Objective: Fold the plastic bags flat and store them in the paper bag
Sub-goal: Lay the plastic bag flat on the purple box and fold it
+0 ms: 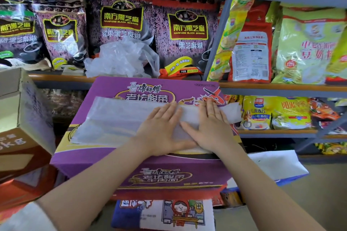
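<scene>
A clear plastic bag [112,118] lies spread in a long flat strip across the top of a purple cardboard box [116,88]. My left hand [161,129] presses flat on the bag's right half, fingers straight. Beside it, my right hand [210,127] lies flat on the same bag, a ring on one finger. The bag's right end [232,112] hangs past the box edge. A crumpled heap of more clear plastic bags [122,58] sits on the shelf behind the box. A white paper bag [277,167] with a blue edge lies low on the right, beside the box.
Metal shelves [262,86] packed with dark sesame packets and yellow-green food packs rise behind and to the right. Brown and white cartons [20,118] stand at the left. A printed blue and white bag [169,215] lies below the purple box, near me.
</scene>
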